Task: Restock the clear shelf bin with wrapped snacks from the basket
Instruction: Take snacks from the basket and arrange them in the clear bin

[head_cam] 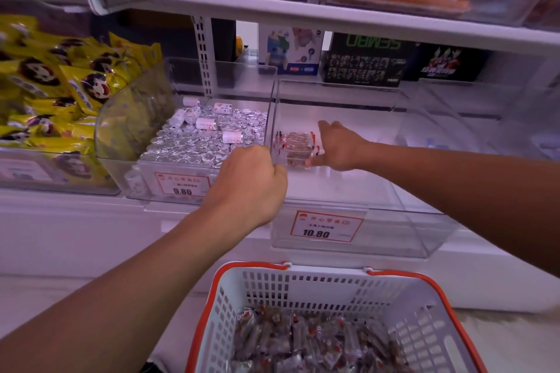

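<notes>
The clear shelf bin (394,221) sits on the lower shelf with a 10.80 price tag on its front. A small cluster of clear-wrapped brown snacks (295,145) lies at its left side. My right hand (341,144) reaches inside the bin with its fingers stretched out and its thumb against that cluster. My left hand (253,182) is curled into a fist at the bin's left wall and seems to grip its edge. Below, the white basket (230,297) with an orange rim holds many more wrapped snacks (306,339).
Left of the clear bin stands another bin of silver-wrapped candies (206,136), tagged 9.80. Yellow snack packets (54,82) fill the far left. Toy boxes (363,60) stand behind the bins. An upper shelf (272,6) hangs overhead.
</notes>
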Motion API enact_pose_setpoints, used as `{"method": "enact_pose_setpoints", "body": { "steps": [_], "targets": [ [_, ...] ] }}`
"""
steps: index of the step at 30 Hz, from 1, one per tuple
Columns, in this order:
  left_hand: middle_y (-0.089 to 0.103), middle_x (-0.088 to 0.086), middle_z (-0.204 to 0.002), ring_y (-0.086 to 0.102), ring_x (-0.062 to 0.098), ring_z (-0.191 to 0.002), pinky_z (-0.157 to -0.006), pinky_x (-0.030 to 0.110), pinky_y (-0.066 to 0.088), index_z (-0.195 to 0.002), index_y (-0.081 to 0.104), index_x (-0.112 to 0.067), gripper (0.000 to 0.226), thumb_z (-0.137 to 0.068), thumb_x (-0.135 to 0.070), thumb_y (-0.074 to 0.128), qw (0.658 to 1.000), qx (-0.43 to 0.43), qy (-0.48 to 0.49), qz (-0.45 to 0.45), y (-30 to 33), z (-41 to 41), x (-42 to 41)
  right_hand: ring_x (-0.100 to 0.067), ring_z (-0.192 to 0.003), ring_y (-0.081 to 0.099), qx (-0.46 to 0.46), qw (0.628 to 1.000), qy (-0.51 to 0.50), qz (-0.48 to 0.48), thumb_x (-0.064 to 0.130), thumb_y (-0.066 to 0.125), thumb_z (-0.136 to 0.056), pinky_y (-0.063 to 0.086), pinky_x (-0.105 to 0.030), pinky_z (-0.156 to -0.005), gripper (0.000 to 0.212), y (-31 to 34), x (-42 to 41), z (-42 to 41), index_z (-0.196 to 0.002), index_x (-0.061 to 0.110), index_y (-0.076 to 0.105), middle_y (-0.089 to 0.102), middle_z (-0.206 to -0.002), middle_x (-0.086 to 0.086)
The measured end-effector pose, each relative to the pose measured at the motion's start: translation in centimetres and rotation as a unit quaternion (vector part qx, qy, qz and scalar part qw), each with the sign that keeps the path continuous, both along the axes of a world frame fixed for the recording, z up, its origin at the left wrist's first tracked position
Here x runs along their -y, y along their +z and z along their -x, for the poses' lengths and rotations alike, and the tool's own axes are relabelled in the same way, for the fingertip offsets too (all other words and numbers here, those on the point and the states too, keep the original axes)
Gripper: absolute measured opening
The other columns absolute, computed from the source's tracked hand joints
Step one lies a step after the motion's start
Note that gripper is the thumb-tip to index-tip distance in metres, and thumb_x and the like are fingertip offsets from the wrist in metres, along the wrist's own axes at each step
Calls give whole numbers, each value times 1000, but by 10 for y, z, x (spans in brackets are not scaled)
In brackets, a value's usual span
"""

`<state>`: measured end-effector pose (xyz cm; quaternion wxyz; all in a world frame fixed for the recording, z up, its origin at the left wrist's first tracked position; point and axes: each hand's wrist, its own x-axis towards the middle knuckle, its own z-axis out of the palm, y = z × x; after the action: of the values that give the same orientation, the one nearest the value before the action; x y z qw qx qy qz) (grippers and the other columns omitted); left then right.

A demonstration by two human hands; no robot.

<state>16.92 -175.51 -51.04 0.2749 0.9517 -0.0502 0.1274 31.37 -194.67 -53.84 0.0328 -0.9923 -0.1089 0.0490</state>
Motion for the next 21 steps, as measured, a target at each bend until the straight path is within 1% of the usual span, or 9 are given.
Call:
{"method": "enact_pose_setpoints", "body": {
  "steps": [1,2,3,4,7,9,13,17,21],
  "targets": [
    [49,6,-68,43,17,-57,-54,31,28,-66,46,-12,39,-101,-30,44,1000,-1,-1,1,0,0,0,-28,-94,56,-1,1000,-10,-8,51,75,-80,43,-32,-74,66,3,-2,-1,-121,7,48,57,-121,-16],
    [48,5,-67,43,18,-57,-54,31,28,-64,44,-14,41,-102,-31,43,1000,-2,-4,4,0,-1,0,-24,-85,55,-10,1000,-12,-14,49,75,-81,40,-29,-69,52,4,-5,-1,-107,9,54,63,-110,-15],
    [47,5,-66,44,20,-58,-56,31,29,-63,42,-14,44,-103,-33,42,1000,-4,-6,7,0,-2,-1,-23,-81,55,-21,999,-12,-22,46,74,-82,39,-28,-67,43,5,-9,-1,-99,10,57,66,-104,-14],
    [46,5,-65,45,23,-60,-59,31,30,-62,40,-15,46,-103,-36,41,1000,-6,-6,11,0,-2,-1,-23,-80,56,-28,999,-15,-32,43,74,-84,40,-27,-67,39,5,-14,0,-98,9,59,67,-102,-13],
    [46,4,-66,45,26,-63,-62,32,33,-63,41,-15,47,-104,-39,39,1000,-10,-1,18,0,-3,-2,-25,-85,59,-24,997,-35,-62,36,74,-85,43,-28,-68,41,5,-28,3,-109,5,61,65,-101,-11],
    [49,6,-71,48,28,-66,-63,32,35,-65,44,-15,44,-103,-37,40,1000,-10,5,21,-1,-3,-2,-26,-90,62,-15,997,-40,-59,34,74,-85,44,-28,-68,41,6,-34,6,-110,5,60,64,-102,-11],
    [52,8,-76,49,30,-71,-64,32,36,-66,44,-14,38,-100,-31,43,1000,-7,11,21,-1,-3,-1,-25,-90,55,-3,999,-34,-42,40,71,-86,40,-30,-69,54,4,-42,11,-121,3,50,57,-104,-9],
    [49,5,-71,48,29,-69,-62,32,34,-65,43,-16,38,-100,-30,45,1000,-4,5,21,-3,-4,-2,-24,-85,52,-1,1000,-10,4,42,61,-92,39,-29,-68,45,2,-45,11,-120,8,53,63,-113,-12],
    [46,3,-65,45,23,-60,-55,31,31,-64,45,-16,47,-103,-41,40,1000,3,5,23,-3,-6,-3,-25,-86,53,-7,999,-1,33,42,63,-91,40,-31,-69,48,10,-44,13,-122,7,51,62,-114,-13]
  ]
}}
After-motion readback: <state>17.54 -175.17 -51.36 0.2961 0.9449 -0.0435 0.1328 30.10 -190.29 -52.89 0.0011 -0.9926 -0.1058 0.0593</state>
